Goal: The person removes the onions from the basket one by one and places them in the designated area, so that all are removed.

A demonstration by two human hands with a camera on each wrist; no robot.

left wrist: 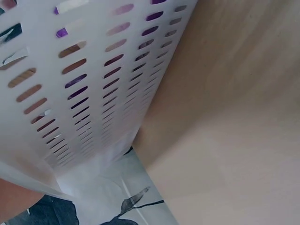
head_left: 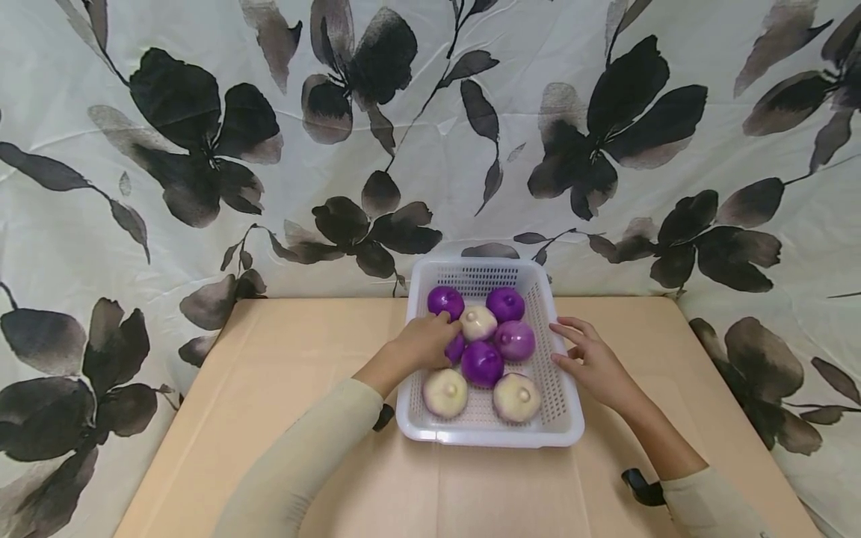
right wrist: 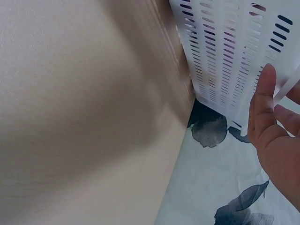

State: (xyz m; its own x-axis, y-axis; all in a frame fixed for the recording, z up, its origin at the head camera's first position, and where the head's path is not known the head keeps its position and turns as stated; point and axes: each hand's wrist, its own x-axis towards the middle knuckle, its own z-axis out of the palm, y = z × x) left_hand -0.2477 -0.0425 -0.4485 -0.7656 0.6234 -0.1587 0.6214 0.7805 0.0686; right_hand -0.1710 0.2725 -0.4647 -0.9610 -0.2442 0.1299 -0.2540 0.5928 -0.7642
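A white perforated plastic basket [head_left: 491, 436] stands on the table with several shiny purple onions and three cream ones inside. My left hand [head_left: 425, 342] reaches over the left rim, its fingers curled over a purple onion [head_left: 454, 349] that it partly hides. Beside those fingertips sits a cream onion [head_left: 478, 323]. On the opposite side, my right hand [head_left: 592, 362] touches the basket's right rim with loosely bent fingers. The right wrist view shows a finger [right wrist: 265, 89] along the slotted outer wall. Only the basket's outside and a bit of skin show in the left wrist view.
The light wooden table [head_left: 323, 336] extends around the basket. Behind it hangs a white cloth with dark flowers [head_left: 592, 149], close to the basket's far end. Two more cream onions, one of them here [head_left: 516, 397], lie at the basket's near end.
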